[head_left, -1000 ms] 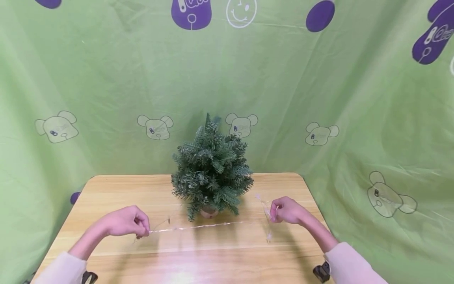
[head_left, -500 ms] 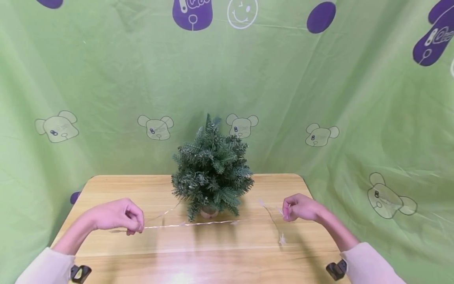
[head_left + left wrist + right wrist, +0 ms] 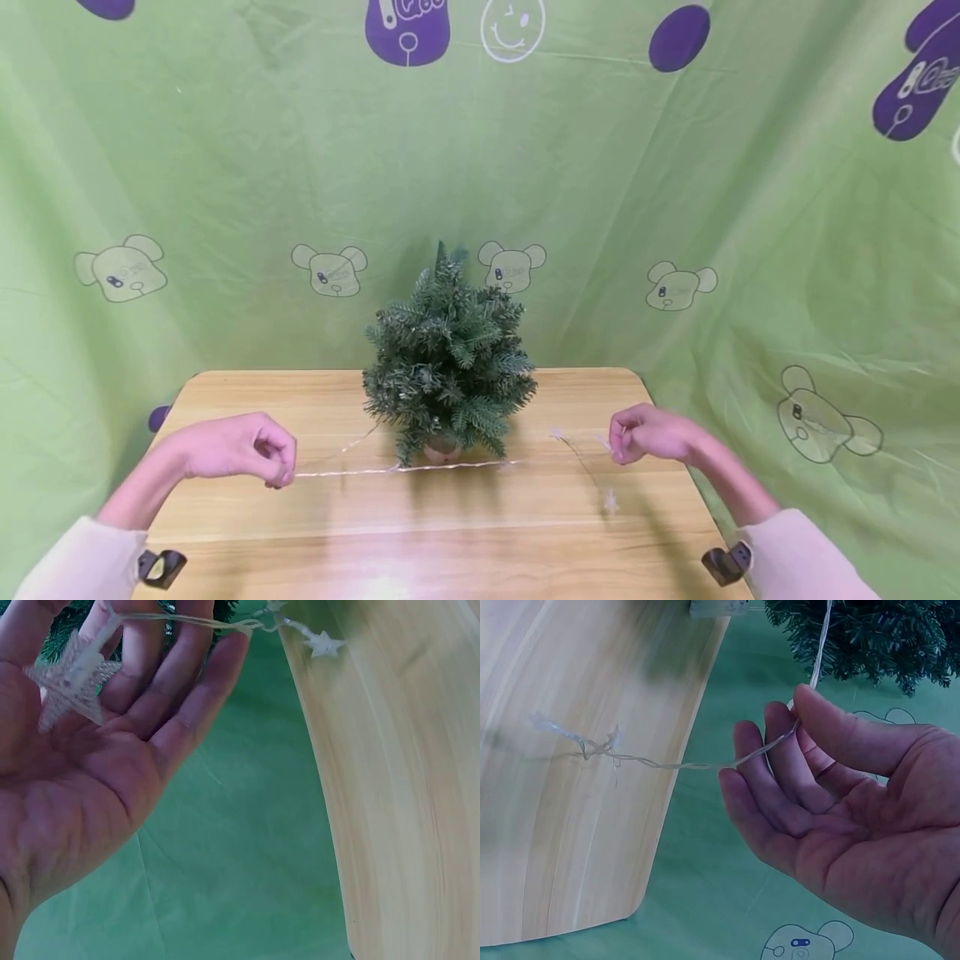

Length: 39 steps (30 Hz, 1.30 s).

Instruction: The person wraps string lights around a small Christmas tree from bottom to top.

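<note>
A string of star-shaped fairy lights [image 3: 450,467] is stretched between my hands, in front of a small artificial Christmas tree [image 3: 450,358]. My left hand [image 3: 232,450] pinches one part of the string; in the left wrist view a clear star [image 3: 71,682] hangs in front of the palm. On the other side, my right hand [image 3: 652,433] holds the thin twisted wire [image 3: 697,766] between thumb and index finger. From there a loose end with small stars [image 3: 611,502] dangles above the table. Another stretch of string runs from the left hand toward the tree's lower left.
The tree stands toward the back of a light wooden table [image 3: 300,550]. Green cloth [image 3: 420,167] with printed bear heads hangs behind and around the table. A pale translucent block [image 3: 718,607] shows at the top of the right wrist view.
My hands have moved apart, left hand to the left and right hand to the right. The string between them has risen slightly toward the tree, and its dangling end has shifted right.
</note>
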Motion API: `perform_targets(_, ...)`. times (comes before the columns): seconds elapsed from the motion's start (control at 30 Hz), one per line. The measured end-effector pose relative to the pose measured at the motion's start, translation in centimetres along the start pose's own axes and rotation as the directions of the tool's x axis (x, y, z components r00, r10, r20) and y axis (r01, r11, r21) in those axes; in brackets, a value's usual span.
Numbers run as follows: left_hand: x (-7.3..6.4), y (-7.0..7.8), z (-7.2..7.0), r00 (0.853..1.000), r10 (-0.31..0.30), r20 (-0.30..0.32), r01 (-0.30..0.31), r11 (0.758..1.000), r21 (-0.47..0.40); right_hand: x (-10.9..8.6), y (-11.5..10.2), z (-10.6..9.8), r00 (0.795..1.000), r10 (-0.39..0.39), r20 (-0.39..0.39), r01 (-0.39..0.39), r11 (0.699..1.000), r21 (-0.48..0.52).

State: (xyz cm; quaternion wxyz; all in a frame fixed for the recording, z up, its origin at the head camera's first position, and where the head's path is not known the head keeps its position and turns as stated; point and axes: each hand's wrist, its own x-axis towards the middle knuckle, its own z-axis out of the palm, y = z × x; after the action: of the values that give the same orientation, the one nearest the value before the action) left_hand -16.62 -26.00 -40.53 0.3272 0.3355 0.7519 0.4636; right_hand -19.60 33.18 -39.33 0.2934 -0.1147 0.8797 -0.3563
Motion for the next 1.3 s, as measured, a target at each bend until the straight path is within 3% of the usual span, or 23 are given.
perform_targets(0.27,-0.6,0.6,-0.4,0.998,-0.053,0.027,0.053,0.999,-0.01,-0.5,-0.5,-0.6,1.0,0.0,0.002,0.0,1.0,0.002)
perform_targets(0.53,-1.0,2.7,-2.0,0.993,-0.107,-0.045,0.107,0.994,0.001,-0.9,-0.8,-0.9,1.0,-0.009,0.009,0.009,1.0,-0.018)
perform_targets(0.7,-1.2,4.1,-3.0,0.987,-0.121,-0.102,0.127,0.99,0.056,-1.2,-1.1,-1.0,1.0,-0.008,0.018,0.008,1.0,-0.029)
perform_targets(0.83,-1.3,4.9,-3.7,0.991,-0.065,-0.119,0.079,0.991,0.111,-1.5,-1.4,-1.3,1.0,-0.011,0.023,0.012,0.999,-0.036)
perform_targets(0.93,-1.6,5.4,-4.3,0.987,0.004,-0.16,0.03,0.977,0.209,-1.8,-1.6,-1.5,1.0,-0.015,0.019,0.016,0.999,-0.037)
perform_targets(1.13,-1.1,6.2,-5.1,0.952,0.02,-0.304,0.095,0.929,0.358,-1.9,-2.0,-1.7,1.0,-0.018,0.011,0.019,0.999,-0.03)
perform_targets(1.3,0.2,6.7,-5.2,0.899,-0.025,-0.438,0.191,0.921,0.339,-2.1,-2.3,-1.4,1.0,-0.012,0.0,0.012,0.999,-0.035)
